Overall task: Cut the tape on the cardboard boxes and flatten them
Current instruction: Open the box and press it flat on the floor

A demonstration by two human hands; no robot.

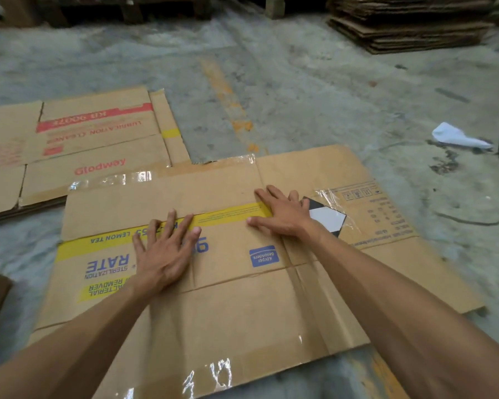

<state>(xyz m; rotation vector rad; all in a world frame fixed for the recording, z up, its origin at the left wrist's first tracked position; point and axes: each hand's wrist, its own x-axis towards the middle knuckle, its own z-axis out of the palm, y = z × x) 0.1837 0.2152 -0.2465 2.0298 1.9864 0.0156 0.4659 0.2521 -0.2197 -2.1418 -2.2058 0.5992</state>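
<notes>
While the flattened cardboard box (242, 298) lay on the concrete floor (300, 96), both palms pressed it down. Left hand (163, 254) and right hand (280, 216) had fingers straight and spread across its yellow band (228, 216).

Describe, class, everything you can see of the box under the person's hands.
The box is brown corrugated cardboard, flattened on the concrete floor. A yellow band crosses it, with upside-down blue print reading "LEMON TEA" and "RATE", and a blue square logo. Shiny clear tape clings to its far and near edges. A black-and-white diamond label sits on its right part. The left hand and right hand press flat on it, fingers spread. Its far left corner overlaps another flattened box.
</notes>
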